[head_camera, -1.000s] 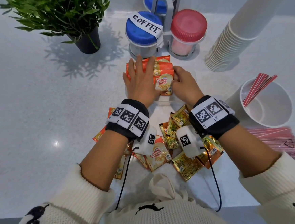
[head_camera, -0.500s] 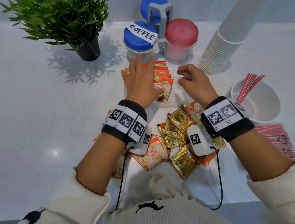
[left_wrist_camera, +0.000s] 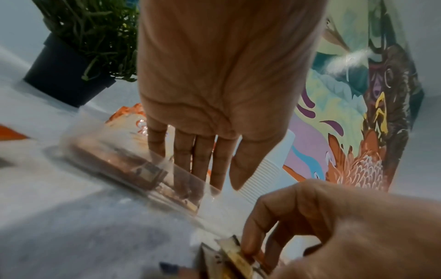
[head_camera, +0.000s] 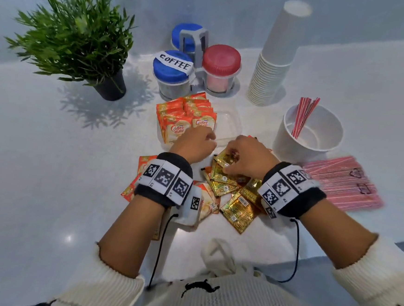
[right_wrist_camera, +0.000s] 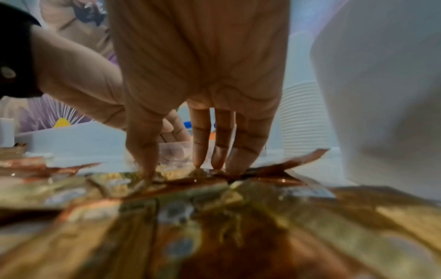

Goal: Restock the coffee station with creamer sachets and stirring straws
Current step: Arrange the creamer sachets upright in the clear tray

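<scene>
A clear plastic tray [head_camera: 230, 123] holds upright orange creamer sachets [head_camera: 186, 120] in its left half; the right half is bare. My left hand [head_camera: 194, 142] is at the tray's near edge, and in the left wrist view its straight fingers [left_wrist_camera: 190, 160] dip behind the clear wall [left_wrist_camera: 133, 169]. A loose pile of gold and orange sachets [head_camera: 238, 204] lies in front of the tray. My right hand [head_camera: 239, 155] is down on this pile, fingers curled, pinching the edge of a gold sachet [left_wrist_camera: 233, 254]. A few red-striped straws [head_camera: 303, 117] stand in a white cup [head_camera: 327, 148].
A packet of pink straws [head_camera: 341, 183] lies right of the pile. Behind the tray stand a rack of jars, one blue-lidded and labelled COFFEE [head_camera: 172, 70], one red-lidded [head_camera: 221, 62], and a tall stack of paper cups [head_camera: 273, 69]. A potted plant [head_camera: 77, 39] is at the far left.
My left hand has drawn back from the standing sachets to the tray's near edge. My right hand has come down from the tray onto the loose pile and taken hold of a sachet.
</scene>
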